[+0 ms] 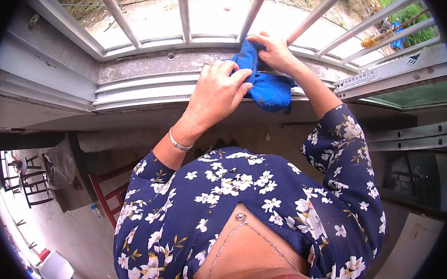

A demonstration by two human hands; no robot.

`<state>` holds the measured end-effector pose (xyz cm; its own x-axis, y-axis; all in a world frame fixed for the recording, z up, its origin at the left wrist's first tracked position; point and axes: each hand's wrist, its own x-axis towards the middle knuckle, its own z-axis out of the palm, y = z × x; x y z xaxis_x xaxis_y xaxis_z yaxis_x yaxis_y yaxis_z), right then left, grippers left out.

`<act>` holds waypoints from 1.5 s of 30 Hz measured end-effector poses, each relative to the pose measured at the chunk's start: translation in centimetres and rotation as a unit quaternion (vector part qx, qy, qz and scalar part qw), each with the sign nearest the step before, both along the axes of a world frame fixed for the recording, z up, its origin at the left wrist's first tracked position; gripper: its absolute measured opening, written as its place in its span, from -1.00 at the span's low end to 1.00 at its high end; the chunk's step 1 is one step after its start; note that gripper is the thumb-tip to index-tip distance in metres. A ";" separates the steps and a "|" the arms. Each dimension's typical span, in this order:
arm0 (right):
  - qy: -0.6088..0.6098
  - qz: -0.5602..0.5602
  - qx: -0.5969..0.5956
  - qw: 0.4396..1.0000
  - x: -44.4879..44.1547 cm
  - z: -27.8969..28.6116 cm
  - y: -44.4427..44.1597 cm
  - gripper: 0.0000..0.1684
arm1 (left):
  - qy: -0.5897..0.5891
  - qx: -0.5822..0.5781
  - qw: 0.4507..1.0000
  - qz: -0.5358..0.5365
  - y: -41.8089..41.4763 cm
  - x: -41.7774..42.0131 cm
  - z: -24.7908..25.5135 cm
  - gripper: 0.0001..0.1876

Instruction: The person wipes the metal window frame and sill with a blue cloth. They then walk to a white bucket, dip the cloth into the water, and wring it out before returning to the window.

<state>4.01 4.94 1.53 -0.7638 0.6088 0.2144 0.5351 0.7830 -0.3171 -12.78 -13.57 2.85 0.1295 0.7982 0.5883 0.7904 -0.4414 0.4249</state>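
Observation:
A crumpled blue cloth (270,90) lies over the metal window track (146,87) and the rough sill (135,68), its lower end draping over the inner edge. My left hand (221,87) pinches the cloth between thumb and fingers at its left side. My right hand (273,52) grips the cloth's upper end close to the foot of a window bar (254,13), fingers bent over it. The part of the cloth inside each hand is hidden.
Several metal bars stand along the window's outer side. A bolt (171,55) sticks up from the sill. The sliding window frame (396,75), bearing writing, is at the right. A red wooden chair (107,193) and a dark table (70,172) are behind at the left.

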 end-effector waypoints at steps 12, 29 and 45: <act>-0.076 -0.025 0.188 0.979 -1.9 1.3 -1.7 -0.69 | 0.002 -0.001 0.999 0.034 0.2 0.3 0.0 -0.74; 0.084 0.084 0.235 0.965 -2.7 2.6 -5.2 -0.74 | -0.067 0.063 0.996 0.013 0.0 -0.5 -0.9 -0.82; 0.187 0.321 0.095 0.924 -10.1 4.7 -8.5 -0.52 | -0.456 -0.077 0.885 0.057 -0.1 -8.3 -1.1 -0.58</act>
